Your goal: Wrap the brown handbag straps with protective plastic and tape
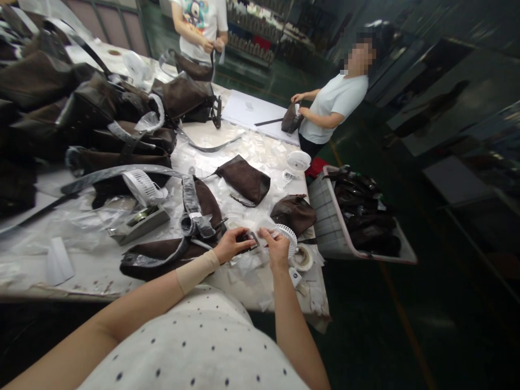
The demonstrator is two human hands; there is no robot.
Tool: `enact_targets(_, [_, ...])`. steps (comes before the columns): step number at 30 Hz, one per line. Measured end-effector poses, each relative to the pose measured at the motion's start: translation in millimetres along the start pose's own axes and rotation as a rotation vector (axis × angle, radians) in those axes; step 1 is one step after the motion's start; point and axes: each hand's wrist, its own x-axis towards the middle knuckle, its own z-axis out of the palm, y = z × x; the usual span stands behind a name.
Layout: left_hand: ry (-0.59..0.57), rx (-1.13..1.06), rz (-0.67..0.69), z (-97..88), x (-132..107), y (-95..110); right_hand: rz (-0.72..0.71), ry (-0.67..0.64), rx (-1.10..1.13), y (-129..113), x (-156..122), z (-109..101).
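Observation:
Above the near edge of the table, my left hand (232, 245) and my right hand (278, 250) face each other, fingers pinched. Between them is a small dark strip with whitish, clear film (255, 238); its exact kind is too small to tell. Both hands seem to grip it, one at each side. Left of my left hand lies a brown handbag (162, 260) with a plastic-wrapped handle. Another brown bag (207, 203) with a wrapped strap is just beyond it. Right beside my right hand stands a white fan (287, 238), partly covered by the hand.
A tape dispenser (140, 223) and a white fan (144, 187) stand left. Brown bags (36, 81) are heaped far left. A tape roll (303, 257) lies right, near a bin (357, 252) of dark items. Two people (333, 103) handle bags across the table.

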Motion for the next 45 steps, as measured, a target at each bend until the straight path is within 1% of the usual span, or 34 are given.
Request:
enact_targets(2, [0.012, -0.007, 0.000, -1.0, -0.1, -1.9, -0.002, -0.001, 0.000, 1.0, 0.2, 0.2])
enact_targets(5, [0.085, 0.030, 0.018, -2.7, 1.7, -4.9, -0.033, -0.033, -0.026, 0.2, -2.1, 1.6])
enact_targets(7, [0.105, 0.051, 0.029, -4.2, 3.3, -6.0, -0.053, -0.063, -0.042, -0.6, -4.7, 3.5])
enact_targets(10, [0.081, 0.026, 0.041, -6.8, 3.3, -6.8, -0.072, -0.064, -0.048, 0.0, -7.3, 6.4])
enact_targets(14, [-0.020, -0.104, -0.003, -10.2, -1.3, -11.6, -0.075, -0.031, -0.036, 4.4, -6.2, 7.6])
enact_targets(16, [-0.042, -0.164, -0.020, -11.7, -3.0, -15.8, -0.071, -0.020, -0.024, 6.2, -5.4, 7.3])
enact_targets(20, [-0.032, -0.232, -0.020, -13.6, -2.1, -22.8, -0.077, -0.005, -0.006, 7.1, -6.1, 6.8])
enact_targets(23, [-0.029, -0.255, -0.024, -13.5, -0.5, -23.7, -0.077, -0.015, 0.013, 7.3, -7.3, 6.4])
enact_targets(27, [-0.013, -0.317, -0.056, -13.3, 0.1, -20.6, -0.044, -0.052, 0.050, 10.1, -8.4, 3.7])
enact_targets(30, [-0.007, -0.370, -0.078, -14.5, -0.2, -16.4, -0.069, -0.069, 0.066, 13.2, -10.4, 0.6])
enact_targets(34, [-0.048, -0.397, -0.088, -16.6, -1.6, -9.6, -0.123, -0.078, 0.060, 15.7, -14.4, -1.7])
enact_targets(38, [-0.064, -0.366, -0.089, -17.6, -2.4, -7.6, -0.124, -0.110, 0.078, 16.4, -16.1, -0.4])
enact_targets(40, [-0.065, -0.334, -0.068, -17.9, -2.2, -9.7, -0.114, -0.113, 0.089, 15.9, -16.9, 0.7])
enact_targets(42, [-0.073, -0.296, -0.014, -18.4, -2.2, -12.2, -0.125, -0.125, 0.096, 14.5, -18.7, 1.1])
enact_targets(45, [-0.090, -0.207, 0.105, -19.4, -3.2, -12.6, -0.208, -0.162, 0.082, 12.7, -23.3, -0.9])
